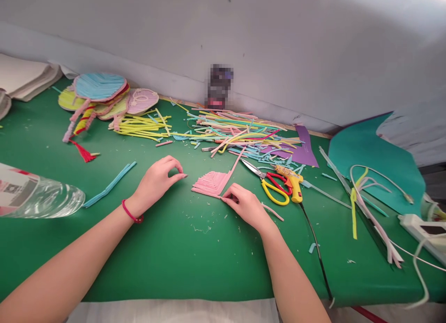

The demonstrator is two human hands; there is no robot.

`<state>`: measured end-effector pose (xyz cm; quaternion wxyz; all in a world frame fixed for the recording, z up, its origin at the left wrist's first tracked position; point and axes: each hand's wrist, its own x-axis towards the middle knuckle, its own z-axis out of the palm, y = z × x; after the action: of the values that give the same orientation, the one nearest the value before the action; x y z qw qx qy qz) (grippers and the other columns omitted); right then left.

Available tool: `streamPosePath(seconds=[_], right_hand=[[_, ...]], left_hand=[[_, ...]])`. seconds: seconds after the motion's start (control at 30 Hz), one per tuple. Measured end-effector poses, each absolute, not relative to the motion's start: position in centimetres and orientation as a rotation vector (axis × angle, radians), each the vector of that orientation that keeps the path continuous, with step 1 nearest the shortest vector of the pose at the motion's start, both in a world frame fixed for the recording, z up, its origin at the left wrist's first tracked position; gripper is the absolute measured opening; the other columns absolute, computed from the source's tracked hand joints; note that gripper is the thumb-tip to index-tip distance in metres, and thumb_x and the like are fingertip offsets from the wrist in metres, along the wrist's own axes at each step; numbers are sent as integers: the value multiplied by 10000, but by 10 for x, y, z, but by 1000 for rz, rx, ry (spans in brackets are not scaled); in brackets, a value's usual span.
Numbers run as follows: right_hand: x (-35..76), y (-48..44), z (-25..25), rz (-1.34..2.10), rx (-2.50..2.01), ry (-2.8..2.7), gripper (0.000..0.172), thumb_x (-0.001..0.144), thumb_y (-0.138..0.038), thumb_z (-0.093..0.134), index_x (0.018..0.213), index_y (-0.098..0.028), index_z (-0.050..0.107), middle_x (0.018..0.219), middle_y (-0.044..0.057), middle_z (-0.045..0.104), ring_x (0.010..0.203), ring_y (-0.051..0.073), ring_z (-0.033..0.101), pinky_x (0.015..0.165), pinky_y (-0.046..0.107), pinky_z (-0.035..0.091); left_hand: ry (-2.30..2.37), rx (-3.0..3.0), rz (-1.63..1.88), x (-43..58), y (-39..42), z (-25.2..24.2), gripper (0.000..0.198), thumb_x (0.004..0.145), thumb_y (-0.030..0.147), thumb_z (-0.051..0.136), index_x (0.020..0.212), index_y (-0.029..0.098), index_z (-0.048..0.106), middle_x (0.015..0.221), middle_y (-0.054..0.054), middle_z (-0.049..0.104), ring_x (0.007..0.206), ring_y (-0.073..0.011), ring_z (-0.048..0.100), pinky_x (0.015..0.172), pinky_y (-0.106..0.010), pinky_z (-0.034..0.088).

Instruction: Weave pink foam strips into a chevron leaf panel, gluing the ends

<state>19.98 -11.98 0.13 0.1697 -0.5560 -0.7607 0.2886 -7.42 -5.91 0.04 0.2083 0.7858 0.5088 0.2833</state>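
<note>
A small panel of pink pipe cleaners (212,181), laid side by side in angled rows, lies flat on the green table. One pink strip sticks out from its upper right. My right hand (242,203) pinches the panel's lower right corner between thumb and fingertips. To the panel's left, my left hand (160,176) hovers with loosely curled fingers, a small gap showing between thumb and forefinger. It appears to hold nothing and does not touch the panel. Scissors (273,186) with red and yellow handles lie just beyond my right hand, beside a yellow glue gun (292,181).
Loose pipe cleaners (240,132) are heaped at the back, near a blurred upright dark object (219,86). Finished fans (101,88) lie back left. A plastic bottle (52,195) and blue strips (111,184) are at left. The glue gun's cord (315,248), teal sheet (376,160) and power strip (425,232) occupy the right.
</note>
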Motion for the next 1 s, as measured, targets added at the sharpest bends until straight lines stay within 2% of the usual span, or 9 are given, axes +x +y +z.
streamPosePath(seconds=[0.13,0.3,0.33,0.4,0.5,0.57,0.63,0.8,1.0], right_hand=[[200,-120,2,826,-1583,-2164,99,891,-249,522,807,-224,567,840,-7,575,694,113,545,632,233,418],[200,-120,2,816,-1577,-2170,105,893,-254,516,807,-226,570,840,-4,580,693,115,548,628,233,423],[200,-120,2,817,-1573,-2169,106,892,-253,515,806,-226,570,839,-4,580,693,115,548,628,233,423],[200,-120,2,817,-1573,-2169,106,891,-250,515,802,-225,568,838,-4,579,691,115,547,627,232,421],[200,-120,2,810,-1582,-2167,102,888,-244,518,801,-225,567,836,-6,574,681,113,538,624,231,417],[199,-120,3,817,-1585,-2165,97,888,-239,520,804,-226,566,840,-8,574,683,112,538,625,230,414],[199,-120,3,824,-1585,-2166,96,889,-238,518,807,-226,566,844,-6,575,689,113,540,624,230,413],[199,-120,3,804,-1578,-2166,104,889,-245,517,799,-228,566,836,-11,573,673,109,534,619,230,415],[200,-119,1,799,-1563,-2175,104,893,-252,514,805,-227,564,835,-7,571,676,113,535,621,236,410]], left_hand=[[1496,2173,839,-82,-56,7,223,871,402,487,786,226,593,879,-21,634,807,-191,594,747,-299,429],[1759,2139,763,-95,-52,11,346,910,423,398,664,235,553,536,18,555,569,-183,548,627,-303,406],[1811,2145,776,-97,-50,11,304,906,398,408,711,237,576,577,9,584,599,-191,567,648,-311,420],[1872,2191,867,-102,-48,10,193,876,297,439,930,238,615,883,-46,674,837,-233,627,777,-351,452],[1878,2289,993,-106,-45,8,306,830,206,475,1113,248,583,1341,-93,510,1256,-292,458,1041,-453,333],[1871,2328,984,-105,-45,7,189,856,239,475,968,240,628,1314,-88,539,1285,-294,434,1127,-496,199],[1847,2341,959,-100,-47,5,199,892,264,438,868,232,633,1200,-83,619,1210,-271,510,1152,-511,121],[1660,2392,817,-76,-57,-7,245,897,236,419,1042,247,617,1326,-75,546,1264,-239,464,1147,-549,101],[1483,2191,637,-45,-56,-21,218,895,333,461,861,235,652,1249,-74,573,1222,-228,482,1127,-585,122]])
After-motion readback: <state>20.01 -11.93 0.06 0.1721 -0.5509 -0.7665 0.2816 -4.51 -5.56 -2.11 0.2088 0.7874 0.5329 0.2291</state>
